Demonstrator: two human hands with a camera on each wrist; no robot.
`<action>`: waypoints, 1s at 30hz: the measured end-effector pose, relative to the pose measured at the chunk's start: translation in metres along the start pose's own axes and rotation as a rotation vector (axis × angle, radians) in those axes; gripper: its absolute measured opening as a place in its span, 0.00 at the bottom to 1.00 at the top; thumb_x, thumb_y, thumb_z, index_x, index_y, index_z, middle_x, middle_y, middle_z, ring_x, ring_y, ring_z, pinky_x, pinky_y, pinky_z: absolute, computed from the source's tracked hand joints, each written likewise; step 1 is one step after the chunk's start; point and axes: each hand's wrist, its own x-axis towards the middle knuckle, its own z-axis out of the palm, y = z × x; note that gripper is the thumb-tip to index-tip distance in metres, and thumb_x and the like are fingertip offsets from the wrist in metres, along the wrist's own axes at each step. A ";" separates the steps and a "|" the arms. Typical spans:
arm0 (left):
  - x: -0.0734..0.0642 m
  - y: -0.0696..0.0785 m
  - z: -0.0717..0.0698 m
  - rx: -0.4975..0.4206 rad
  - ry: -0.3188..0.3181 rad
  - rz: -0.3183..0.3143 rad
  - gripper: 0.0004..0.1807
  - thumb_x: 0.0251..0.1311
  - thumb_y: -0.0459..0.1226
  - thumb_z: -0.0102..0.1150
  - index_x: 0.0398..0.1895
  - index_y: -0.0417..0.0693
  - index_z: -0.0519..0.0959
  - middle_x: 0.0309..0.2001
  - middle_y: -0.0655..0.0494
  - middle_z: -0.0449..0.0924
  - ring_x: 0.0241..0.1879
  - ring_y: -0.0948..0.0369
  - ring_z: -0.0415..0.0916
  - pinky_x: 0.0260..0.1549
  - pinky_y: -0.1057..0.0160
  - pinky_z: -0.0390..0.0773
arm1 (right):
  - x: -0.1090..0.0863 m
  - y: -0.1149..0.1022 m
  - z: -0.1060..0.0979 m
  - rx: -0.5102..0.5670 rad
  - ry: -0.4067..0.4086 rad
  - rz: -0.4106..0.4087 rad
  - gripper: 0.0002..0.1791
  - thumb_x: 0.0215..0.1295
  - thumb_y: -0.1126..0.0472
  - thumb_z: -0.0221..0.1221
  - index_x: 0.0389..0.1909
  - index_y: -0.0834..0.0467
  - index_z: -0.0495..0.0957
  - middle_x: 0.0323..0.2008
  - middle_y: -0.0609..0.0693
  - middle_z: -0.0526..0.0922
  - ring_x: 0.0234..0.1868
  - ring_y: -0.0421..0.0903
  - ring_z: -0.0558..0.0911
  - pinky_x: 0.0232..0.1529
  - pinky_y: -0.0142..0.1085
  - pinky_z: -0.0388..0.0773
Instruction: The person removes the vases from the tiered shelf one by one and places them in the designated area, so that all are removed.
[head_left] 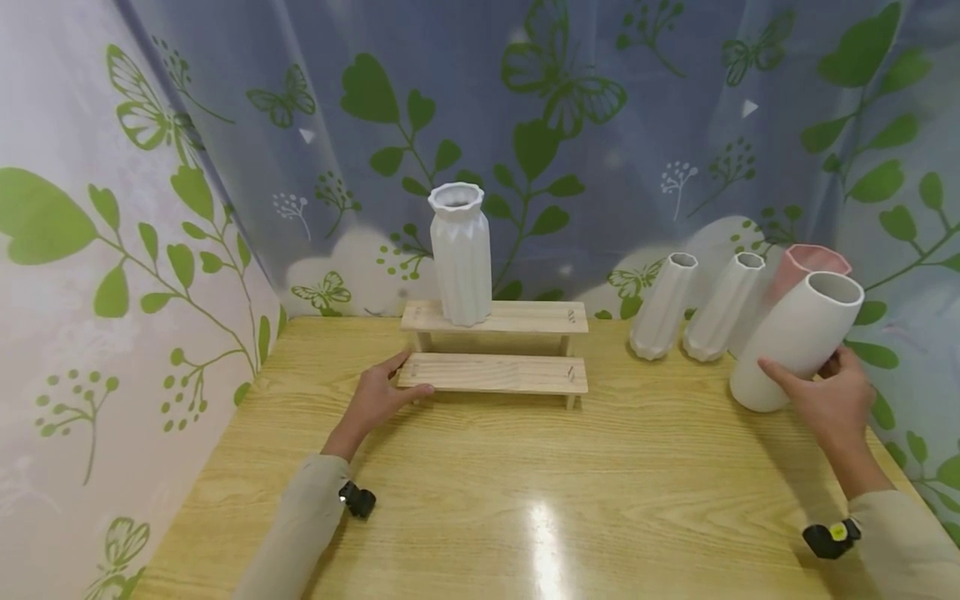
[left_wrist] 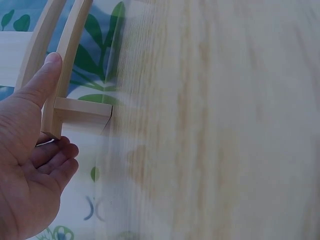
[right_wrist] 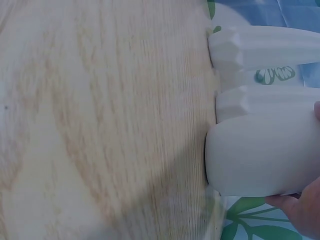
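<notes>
A pale two-tier wooden stand (head_left: 495, 373) stands toward the back of the table. My left hand (head_left: 375, 398) holds the left end of its lower tier; in the left wrist view the thumb lies along the board (left_wrist: 67, 60) and the other fingers curl below its end. On the upper tier stands a white ribbed vase (head_left: 461, 258) with a scalloped rim. At the right, my right hand (head_left: 834, 402) grips a smooth white vase (head_left: 787, 342), thumb in front and fingers round its far side. That vase's base is at the table top in the right wrist view.
Two slim white faceted vases (head_left: 663, 308) stand just left of the gripped vase. Behind it shows the rim of a pink vase (head_left: 813, 257), mostly hidden. Patterned curtains (head_left: 525, 167) close off the back and sides of the wooden table (head_left: 450, 500).
</notes>
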 end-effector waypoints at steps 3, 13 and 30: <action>0.000 0.000 0.000 -0.001 -0.001 -0.001 0.56 0.54 0.59 0.73 0.80 0.43 0.59 0.77 0.39 0.60 0.73 0.40 0.61 0.64 0.39 0.71 | 0.001 0.001 0.000 -0.003 0.000 0.009 0.50 0.55 0.41 0.74 0.75 0.53 0.65 0.68 0.57 0.73 0.55 0.35 0.74 0.53 0.28 0.72; 0.000 0.003 0.000 -0.007 -0.004 -0.011 0.56 0.54 0.59 0.73 0.80 0.42 0.59 0.76 0.38 0.59 0.73 0.39 0.61 0.64 0.39 0.71 | 0.000 0.003 -0.004 -0.006 -0.027 0.013 0.49 0.57 0.42 0.73 0.76 0.55 0.63 0.69 0.58 0.71 0.59 0.40 0.74 0.61 0.36 0.73; 0.000 0.003 0.000 -0.010 0.002 0.001 0.56 0.54 0.59 0.74 0.79 0.43 0.60 0.76 0.38 0.60 0.72 0.39 0.62 0.63 0.39 0.73 | -0.009 0.001 -0.012 0.031 -0.058 -0.023 0.51 0.62 0.42 0.70 0.80 0.50 0.55 0.75 0.58 0.64 0.70 0.45 0.69 0.60 0.27 0.71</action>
